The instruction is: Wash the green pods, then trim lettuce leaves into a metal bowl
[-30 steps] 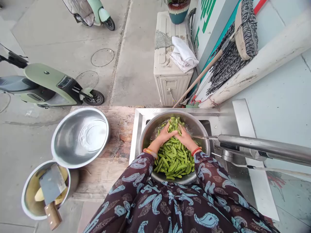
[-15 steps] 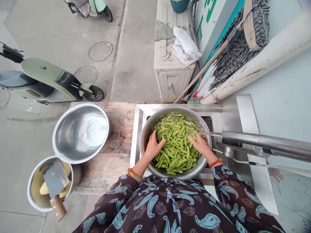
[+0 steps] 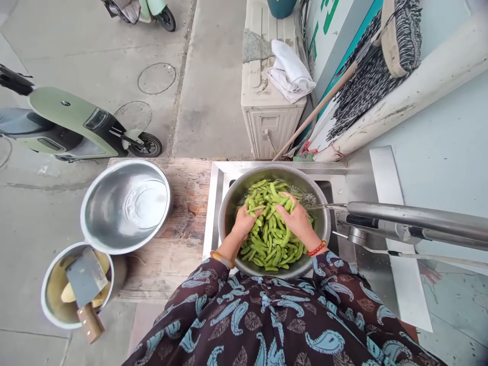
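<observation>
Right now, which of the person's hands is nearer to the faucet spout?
Right. The right hand lies on the green bean pods beside the faucet spout; the left hand is on the bowl's far side from it.

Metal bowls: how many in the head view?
3. A large bowl of green pods in the sink; an empty bowl on the wooden counter; a smaller bowl at lower left, cleaver across it.
</observation>
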The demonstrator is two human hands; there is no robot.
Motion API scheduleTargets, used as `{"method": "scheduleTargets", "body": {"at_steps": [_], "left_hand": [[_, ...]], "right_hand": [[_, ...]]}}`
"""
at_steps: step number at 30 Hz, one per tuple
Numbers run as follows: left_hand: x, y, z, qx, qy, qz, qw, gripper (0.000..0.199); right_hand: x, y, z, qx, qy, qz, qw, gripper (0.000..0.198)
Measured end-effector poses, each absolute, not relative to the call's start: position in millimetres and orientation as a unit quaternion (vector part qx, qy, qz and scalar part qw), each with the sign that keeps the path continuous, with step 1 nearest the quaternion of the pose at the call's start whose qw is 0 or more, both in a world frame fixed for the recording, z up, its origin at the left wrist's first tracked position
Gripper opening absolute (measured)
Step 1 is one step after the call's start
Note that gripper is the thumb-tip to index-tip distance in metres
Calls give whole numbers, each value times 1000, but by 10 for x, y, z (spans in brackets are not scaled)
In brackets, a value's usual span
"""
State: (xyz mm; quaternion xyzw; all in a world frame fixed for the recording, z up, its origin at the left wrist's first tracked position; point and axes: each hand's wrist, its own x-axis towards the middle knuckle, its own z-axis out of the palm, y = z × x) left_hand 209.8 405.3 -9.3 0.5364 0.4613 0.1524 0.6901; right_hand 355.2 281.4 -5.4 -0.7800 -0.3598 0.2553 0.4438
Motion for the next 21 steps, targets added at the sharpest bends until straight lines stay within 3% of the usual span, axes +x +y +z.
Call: {"method": "scheduleTargets", "body": {"at_steps": [4, 8, 11, 15, 21], "left_hand": [[1981, 4231, -58, 580, 435, 201, 659, 49], [1862, 4077, -148, 631, 501, 193, 560, 73], [1938, 3859, -236, 572, 533, 112, 613, 79], [2130, 3780, -303, 496, 456, 48, 738, 69], [2266, 3918, -252, 475, 422, 125, 762, 57]], "right_hand": [[3854, 2543, -35, -774, -417, 261, 399, 64], [3880, 2318, -316, -843, -284, 309, 336, 89], [3661, 2435, -528, -844, -200, 368, 334, 99], [3402, 2763, -577, -815, -251, 388, 349, 85], [3425, 2909, -270, -823, -349, 240, 380, 57]]}}
